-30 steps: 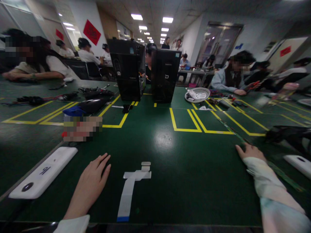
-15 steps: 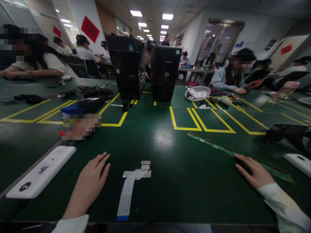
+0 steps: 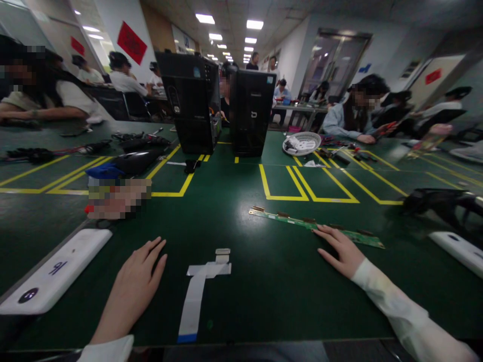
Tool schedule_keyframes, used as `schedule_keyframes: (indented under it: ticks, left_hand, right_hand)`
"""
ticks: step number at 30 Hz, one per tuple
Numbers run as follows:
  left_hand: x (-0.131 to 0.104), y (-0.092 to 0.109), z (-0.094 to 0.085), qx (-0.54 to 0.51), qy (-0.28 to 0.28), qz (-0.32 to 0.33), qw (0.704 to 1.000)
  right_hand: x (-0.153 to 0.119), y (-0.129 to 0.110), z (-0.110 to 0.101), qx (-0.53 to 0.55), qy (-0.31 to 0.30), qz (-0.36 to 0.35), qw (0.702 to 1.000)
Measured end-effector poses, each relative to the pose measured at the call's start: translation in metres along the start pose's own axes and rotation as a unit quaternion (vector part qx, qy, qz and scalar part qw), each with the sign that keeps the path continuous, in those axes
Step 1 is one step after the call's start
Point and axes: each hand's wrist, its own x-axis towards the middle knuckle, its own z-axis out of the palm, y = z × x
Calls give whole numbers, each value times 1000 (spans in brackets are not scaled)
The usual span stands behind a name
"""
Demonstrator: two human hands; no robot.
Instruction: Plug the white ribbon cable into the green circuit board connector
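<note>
Green circuit strip [image 3: 290,220] has been slid left, near edge partly hidden by open right hand [image 3: 341,253]. Left hand [image 3: 133,282] is laid open near ribbon cable [image 3: 193,301].

We look out from the person's own head, over the near edge of the green surface [image 3: 241,301]. Our one view faces forward and tips down a bit. The hands, left [image 3: 136,281] and right [image 3: 339,251], are close to us, low in the view. Past them we see two black computer boxes [image 3: 188,110] [image 3: 251,110], and far off, the ceiling lights [image 3: 255,24]. No second view shares this.
</note>
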Motion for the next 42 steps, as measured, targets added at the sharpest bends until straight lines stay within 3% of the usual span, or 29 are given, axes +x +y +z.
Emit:
schedule_keyframes:
  ticks: [8, 13, 21, 27, 31, 34, 42]
  left_hand:
    - [0, 2, -1, -2, 1, -7, 1000]
    - [0, 2, 0, -7, 2, -4, 1000]
    - [1, 6, -7, -17, -6, -19, 1000]
    - [1, 7, -7, -20, -1, -13, 1000]
    - [2, 6, -6, -19, -1, -10, 1000]
    - [1, 6, -5, -19, 2, -9, 1000]
    - [1, 7, -8, -16, -6, -10, 1000]
  right_hand:
    - [79, -77, 31, 1, -25, -48, 999]
    - [112, -121, 47, 18, -34, -53, 998]
    - [138, -188, 56, 59, -108, -47, 991]
    - [139, -220, 49, 83, -155, -33, 984]
    - [138, -222, 48, 95, -163, -40, 981]
    - [136, -210, 51, 98, -139, -75, 983]
    - [123, -135, 56, 118, 7, -105, 987]
